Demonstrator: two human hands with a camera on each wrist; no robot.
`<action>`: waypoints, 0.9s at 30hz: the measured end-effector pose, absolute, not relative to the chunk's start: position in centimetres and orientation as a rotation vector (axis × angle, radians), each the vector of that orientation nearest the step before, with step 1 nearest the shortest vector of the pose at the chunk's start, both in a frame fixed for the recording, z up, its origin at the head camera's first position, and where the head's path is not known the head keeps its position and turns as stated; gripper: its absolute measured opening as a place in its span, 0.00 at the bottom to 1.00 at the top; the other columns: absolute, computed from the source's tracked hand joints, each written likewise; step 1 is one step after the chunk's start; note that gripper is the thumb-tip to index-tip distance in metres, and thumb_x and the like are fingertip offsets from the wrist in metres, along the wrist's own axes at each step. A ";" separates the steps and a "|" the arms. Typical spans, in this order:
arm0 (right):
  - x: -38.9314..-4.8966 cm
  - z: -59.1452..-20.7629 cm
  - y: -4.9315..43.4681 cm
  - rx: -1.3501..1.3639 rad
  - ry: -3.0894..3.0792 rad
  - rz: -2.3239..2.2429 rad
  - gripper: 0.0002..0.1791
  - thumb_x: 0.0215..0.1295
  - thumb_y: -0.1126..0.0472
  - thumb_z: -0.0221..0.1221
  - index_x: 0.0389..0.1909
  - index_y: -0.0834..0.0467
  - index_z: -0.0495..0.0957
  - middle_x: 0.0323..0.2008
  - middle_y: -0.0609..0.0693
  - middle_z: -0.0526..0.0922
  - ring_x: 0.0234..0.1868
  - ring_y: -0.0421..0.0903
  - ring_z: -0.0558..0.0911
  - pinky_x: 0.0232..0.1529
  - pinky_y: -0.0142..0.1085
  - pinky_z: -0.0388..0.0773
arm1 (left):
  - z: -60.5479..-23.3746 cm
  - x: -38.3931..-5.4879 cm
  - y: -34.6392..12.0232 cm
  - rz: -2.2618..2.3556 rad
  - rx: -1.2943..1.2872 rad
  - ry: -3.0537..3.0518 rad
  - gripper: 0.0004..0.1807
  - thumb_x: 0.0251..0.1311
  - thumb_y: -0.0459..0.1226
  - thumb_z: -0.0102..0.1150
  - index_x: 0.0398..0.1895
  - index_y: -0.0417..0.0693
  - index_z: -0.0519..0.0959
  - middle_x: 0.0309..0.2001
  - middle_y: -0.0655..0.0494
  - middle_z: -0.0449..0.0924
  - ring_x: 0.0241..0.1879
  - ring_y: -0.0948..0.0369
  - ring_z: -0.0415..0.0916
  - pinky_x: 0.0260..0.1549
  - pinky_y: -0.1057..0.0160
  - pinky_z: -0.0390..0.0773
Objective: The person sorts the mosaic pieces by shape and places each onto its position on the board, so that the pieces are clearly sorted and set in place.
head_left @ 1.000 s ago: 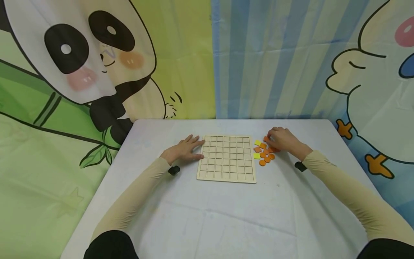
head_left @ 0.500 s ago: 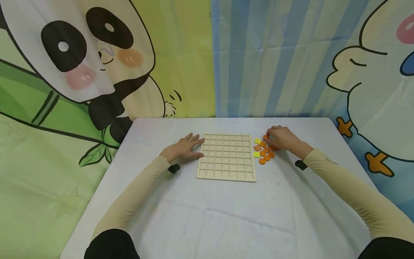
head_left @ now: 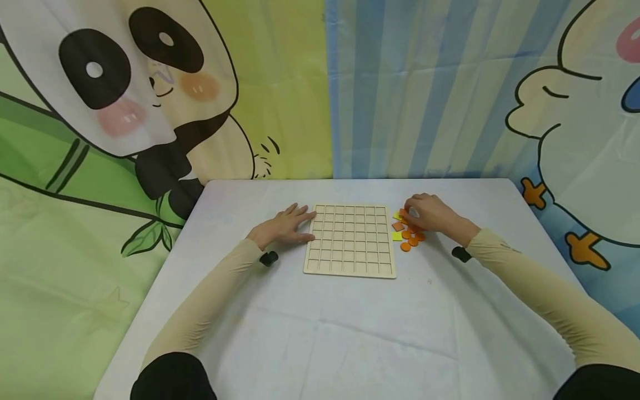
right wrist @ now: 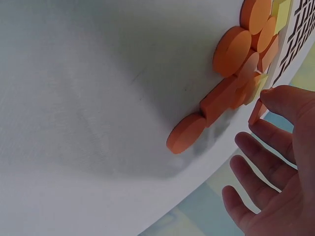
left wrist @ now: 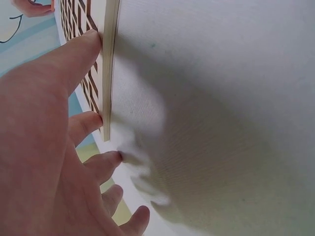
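A pale wooden grid board (head_left: 349, 240) lies flat on the table. My left hand (head_left: 285, 226) is at its left side, fingers spread, with thumb and index fingertip on the rim; the left wrist view shows both on the board's edge (left wrist: 109, 78). Beyond the board's right side, my right hand (head_left: 434, 214) is over a cluster of small pieces. Between its thumb and index finger it pinches a flat orange tile (right wrist: 257, 111), the other fingers loosely spread. Orange discs (right wrist: 231, 51) and a yellow square tile (head_left: 397, 236) lie under and beside this hand, some hidden by it.
The white table (head_left: 320, 328) stretches in front of the board, its back edge close to a printed cloth backdrop (head_left: 385, 89). Small black wrist devices show at the left wrist (head_left: 269, 258) and right wrist (head_left: 461, 254).
My right hand has shifted slightly left toward the board, bringing the pinched orange tile over the nearby pieces. The left hand keeps its place on the board's edge. The head view tilts slightly.
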State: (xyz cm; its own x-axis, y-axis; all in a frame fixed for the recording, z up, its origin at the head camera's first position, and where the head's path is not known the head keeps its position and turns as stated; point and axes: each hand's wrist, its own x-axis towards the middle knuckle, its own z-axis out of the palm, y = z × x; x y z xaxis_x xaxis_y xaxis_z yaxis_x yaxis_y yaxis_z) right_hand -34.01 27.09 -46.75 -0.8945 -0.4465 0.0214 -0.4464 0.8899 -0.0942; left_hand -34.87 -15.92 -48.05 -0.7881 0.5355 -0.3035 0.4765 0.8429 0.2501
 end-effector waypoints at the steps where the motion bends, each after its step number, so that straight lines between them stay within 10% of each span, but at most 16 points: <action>1: -34.0 -46.7 27.0 -0.729 3.052 -0.158 0.14 0.71 0.52 0.60 0.44 0.59 0.84 0.44 0.58 0.85 0.43 0.56 0.81 0.49 0.52 0.81 | -48.0 -34.9 -15.9 0.227 0.756 2.657 0.48 0.64 0.68 0.50 0.82 0.63 0.49 0.83 0.51 0.40 0.82 0.45 0.30 0.77 0.36 0.44; 27: -32.4 -45.9 24.0 -0.923 2.978 -0.254 0.13 0.69 0.51 0.63 0.43 0.57 0.84 0.40 0.53 0.85 0.41 0.52 0.80 0.47 0.50 0.79 | -48.2 -35.1 -15.8 0.208 0.755 2.656 0.48 0.64 0.68 0.51 0.82 0.63 0.48 0.83 0.50 0.40 0.81 0.44 0.40 0.75 0.36 0.52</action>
